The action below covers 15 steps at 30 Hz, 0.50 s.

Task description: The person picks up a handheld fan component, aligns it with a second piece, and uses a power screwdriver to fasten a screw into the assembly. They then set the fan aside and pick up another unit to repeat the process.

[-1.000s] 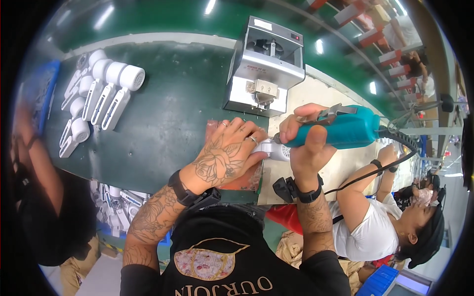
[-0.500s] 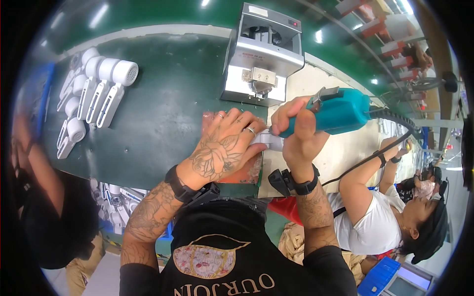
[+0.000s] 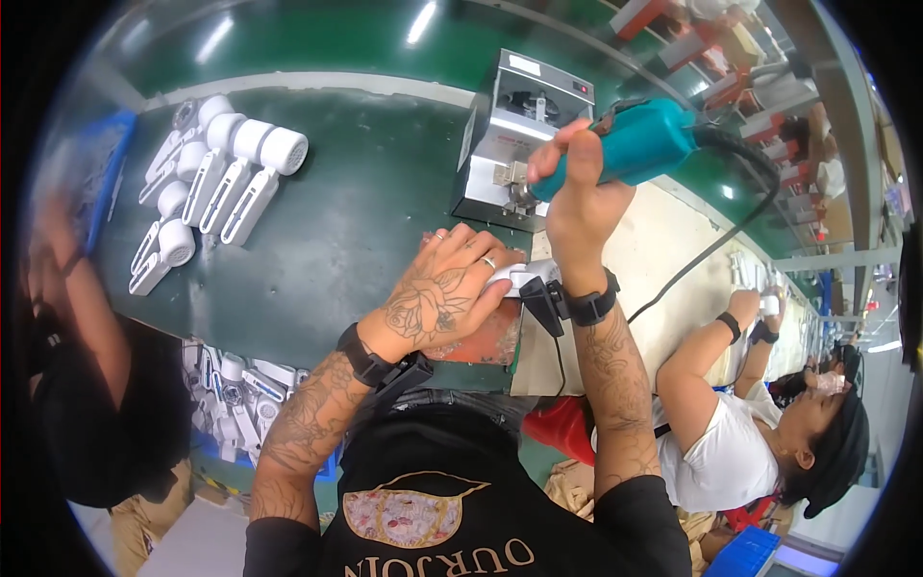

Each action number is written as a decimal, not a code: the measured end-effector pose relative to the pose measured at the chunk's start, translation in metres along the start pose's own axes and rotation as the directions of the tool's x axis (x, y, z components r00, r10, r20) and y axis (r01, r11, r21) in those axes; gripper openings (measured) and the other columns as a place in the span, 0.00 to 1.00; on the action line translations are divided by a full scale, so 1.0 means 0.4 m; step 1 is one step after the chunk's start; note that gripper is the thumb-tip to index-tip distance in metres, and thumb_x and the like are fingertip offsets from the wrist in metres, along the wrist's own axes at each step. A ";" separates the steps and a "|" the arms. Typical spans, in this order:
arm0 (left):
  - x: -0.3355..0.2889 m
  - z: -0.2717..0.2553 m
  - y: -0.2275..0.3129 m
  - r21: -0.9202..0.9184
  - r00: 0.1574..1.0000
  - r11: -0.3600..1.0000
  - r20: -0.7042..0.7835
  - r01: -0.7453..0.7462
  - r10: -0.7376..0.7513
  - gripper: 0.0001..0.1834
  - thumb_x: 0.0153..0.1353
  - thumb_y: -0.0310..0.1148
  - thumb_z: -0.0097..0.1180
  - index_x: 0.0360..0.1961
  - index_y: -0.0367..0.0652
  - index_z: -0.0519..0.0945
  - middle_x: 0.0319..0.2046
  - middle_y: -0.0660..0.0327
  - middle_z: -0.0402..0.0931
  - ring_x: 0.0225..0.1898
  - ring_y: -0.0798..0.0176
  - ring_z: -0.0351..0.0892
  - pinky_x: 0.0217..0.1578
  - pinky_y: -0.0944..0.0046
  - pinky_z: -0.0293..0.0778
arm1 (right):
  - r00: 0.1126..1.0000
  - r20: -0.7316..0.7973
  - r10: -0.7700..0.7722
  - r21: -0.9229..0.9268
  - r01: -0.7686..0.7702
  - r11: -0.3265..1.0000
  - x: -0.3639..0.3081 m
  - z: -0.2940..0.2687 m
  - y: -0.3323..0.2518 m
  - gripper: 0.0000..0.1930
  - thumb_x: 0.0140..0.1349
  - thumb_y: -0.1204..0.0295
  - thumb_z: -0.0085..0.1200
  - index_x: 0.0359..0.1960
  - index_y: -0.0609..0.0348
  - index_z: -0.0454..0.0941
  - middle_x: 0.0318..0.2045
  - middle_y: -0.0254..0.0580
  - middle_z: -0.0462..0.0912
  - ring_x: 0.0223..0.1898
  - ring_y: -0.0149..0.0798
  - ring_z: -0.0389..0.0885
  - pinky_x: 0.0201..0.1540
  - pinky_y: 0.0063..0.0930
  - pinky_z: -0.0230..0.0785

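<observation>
My right hand [image 3: 588,207] is wrapped around a teal electric screwdriver [image 3: 635,142] with a black cable. Its tip points left, at the metal front of a grey screw feeder [image 3: 492,152]; whether the two touch, I cannot tell. My left hand [image 3: 437,293] lies over a white hair-dryer-shaped device [image 3: 527,277], pressing it onto a worn orange-red pad [image 3: 488,341]. Most of that device is under my fingers and behind the right wrist's strap mount. Several similar white devices [image 3: 240,188] with round perforated heads lie at the left of the green table.
A bin of white parts [image 3: 240,399] stands below the table's near edge. The beige board [image 3: 630,288] covers the table's right side, with the cable hanging over it. A co-worker in white [image 3: 716,438] sits at the right, another in black [image 3: 106,413] at the left.
My right hand has raised the screwdriver away from the white device, up and slightly left to the screw feeder's front. My left hand stays on the device. The view has shifted a little.
</observation>
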<state>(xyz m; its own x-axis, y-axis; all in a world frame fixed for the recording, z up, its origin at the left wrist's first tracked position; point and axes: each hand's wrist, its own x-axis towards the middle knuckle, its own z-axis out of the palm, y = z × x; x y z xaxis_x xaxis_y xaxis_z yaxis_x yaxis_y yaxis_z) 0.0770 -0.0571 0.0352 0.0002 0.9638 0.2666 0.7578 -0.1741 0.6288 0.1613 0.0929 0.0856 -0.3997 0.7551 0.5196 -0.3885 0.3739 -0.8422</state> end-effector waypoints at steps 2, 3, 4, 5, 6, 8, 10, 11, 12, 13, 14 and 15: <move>0.006 0.002 0.005 -0.001 1.000 1.000 -0.005 0.002 -0.002 0.18 0.66 0.37 0.51 0.55 0.46 0.80 0.45 0.60 0.75 0.49 0.54 0.71 0.52 0.51 0.67 | 1.000 -0.004 0.022 0.078 -0.021 0.997 -0.009 -0.010 0.016 0.19 0.71 0.57 0.56 0.37 0.64 0.71 0.21 0.38 0.74 0.22 0.34 0.74 0.28 0.30 0.70; 0.007 0.003 0.006 -0.005 1.000 1.000 -0.003 0.003 -0.003 0.18 0.65 0.37 0.51 0.55 0.47 0.80 0.45 0.60 0.75 0.49 0.54 0.71 0.52 0.51 0.67 | 1.000 -0.005 0.022 0.076 -0.022 0.997 -0.013 -0.006 0.012 0.19 0.71 0.57 0.56 0.37 0.64 0.71 0.21 0.38 0.74 0.22 0.34 0.74 0.28 0.30 0.70; 0.004 0.004 0.004 -0.007 1.000 1.000 0.000 0.000 0.000 0.18 0.65 0.37 0.51 0.55 0.47 0.80 0.45 0.60 0.75 0.49 0.54 0.71 0.52 0.51 0.67 | 0.999 -0.009 0.051 0.071 -0.051 0.996 -0.016 0.001 0.005 0.19 0.71 0.57 0.56 0.38 0.64 0.71 0.21 0.38 0.74 0.22 0.34 0.74 0.28 0.30 0.70; -0.002 0.002 -0.002 -0.005 1.000 1.000 -0.015 -0.004 0.004 0.18 0.66 0.37 0.51 0.55 0.47 0.80 0.45 0.61 0.75 0.49 0.54 0.71 0.52 0.51 0.67 | 0.997 -0.015 0.080 0.064 -0.079 0.995 -0.020 0.006 -0.002 0.19 0.71 0.57 0.56 0.38 0.64 0.71 0.21 0.38 0.73 0.22 0.34 0.73 0.28 0.29 0.69; -0.005 0.002 -0.006 -0.005 1.000 1.000 -0.028 -0.010 0.010 0.18 0.66 0.37 0.51 0.55 0.47 0.80 0.45 0.61 0.75 0.49 0.54 0.70 0.52 0.51 0.67 | 0.997 -0.021 0.079 0.057 -0.078 0.995 -0.026 0.007 -0.010 0.19 0.71 0.57 0.56 0.38 0.64 0.71 0.21 0.38 0.73 0.22 0.34 0.73 0.28 0.29 0.69; -0.009 0.000 -0.006 0.005 1.000 1.000 -0.025 -0.009 0.009 0.18 0.66 0.38 0.52 0.55 0.47 0.80 0.46 0.62 0.75 0.49 0.54 0.70 0.52 0.51 0.67 | 0.989 0.017 0.145 0.029 -0.145 0.989 -0.045 0.006 -0.029 0.21 0.70 0.54 0.57 0.41 0.64 0.72 0.21 0.38 0.72 0.22 0.33 0.72 0.27 0.29 0.69; -0.004 0.002 -0.003 0.016 1.000 1.000 -0.029 0.006 -0.006 0.18 0.66 0.38 0.53 0.55 0.47 0.80 0.46 0.62 0.75 0.49 0.54 0.71 0.52 0.51 0.67 | 0.989 0.002 0.147 0.048 -0.147 0.988 -0.084 -0.018 -0.068 0.23 0.69 0.52 0.57 0.42 0.64 0.72 0.21 0.38 0.72 0.22 0.33 0.72 0.27 0.29 0.68; 0.001 0.004 -0.004 -0.009 1.000 1.000 -0.028 -0.001 0.001 0.18 0.66 0.39 0.54 0.55 0.48 0.80 0.46 0.63 0.75 0.49 0.55 0.71 0.52 0.51 0.67 | 0.989 -0.012 0.149 0.072 -0.148 0.986 -0.107 -0.035 -0.090 0.26 0.68 0.49 0.58 0.44 0.65 0.72 0.21 0.37 0.72 0.22 0.32 0.72 0.27 0.29 0.68; 0.002 0.003 -0.005 -0.029 1.000 1.000 -0.025 -0.007 0.006 0.18 0.66 0.39 0.55 0.55 0.48 0.80 0.46 0.63 0.75 0.48 0.55 0.71 0.52 0.51 0.67 | 0.989 0.014 0.148 0.043 -0.149 0.988 -0.127 -0.052 -0.109 0.31 0.65 0.45 0.59 0.46 0.66 0.72 0.21 0.37 0.72 0.22 0.33 0.72 0.26 0.29 0.67; 0.003 0.004 -0.007 -0.031 1.000 0.999 -0.022 -0.005 0.005 0.18 0.66 0.39 0.55 0.55 0.48 0.80 0.46 0.63 0.75 0.48 0.55 0.71 0.52 0.51 0.67 | 0.984 0.021 0.178 0.031 -0.179 0.983 -0.146 -0.062 -0.121 0.34 0.64 0.42 0.59 0.46 0.67 0.71 0.21 0.38 0.72 0.21 0.34 0.72 0.26 0.29 0.67; 0.004 0.005 -0.009 -0.036 1.000 0.999 -0.019 -0.003 0.002 0.18 0.65 0.39 0.56 0.55 0.48 0.80 0.46 0.64 0.75 0.48 0.56 0.71 0.52 0.51 0.67 | 0.982 0.026 0.185 0.012 -0.185 0.983 -0.162 -0.068 -0.126 0.34 0.63 0.42 0.59 0.46 0.68 0.71 0.20 0.38 0.72 0.21 0.35 0.72 0.26 0.29 0.67; 0.003 0.008 -0.007 -0.043 1.000 0.999 -0.013 0.000 -0.001 0.19 0.65 0.40 0.58 0.56 0.49 0.81 0.45 0.64 0.75 0.48 0.56 0.71 0.52 0.52 0.67 | 0.981 0.030 0.194 -0.008 -0.193 0.981 -0.175 -0.074 -0.130 0.35 0.63 0.42 0.59 0.47 0.69 0.70 0.20 0.39 0.72 0.20 0.35 0.72 0.26 0.30 0.67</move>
<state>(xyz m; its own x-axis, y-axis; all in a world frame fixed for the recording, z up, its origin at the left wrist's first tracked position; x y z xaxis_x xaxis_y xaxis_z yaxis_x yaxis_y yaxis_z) 0.0771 -0.0549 0.0315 -0.0085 0.9612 0.2756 0.7288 -0.1827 0.6599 0.2341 0.0365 0.0889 -0.4922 0.7967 0.3508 -0.2974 0.2249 -0.9279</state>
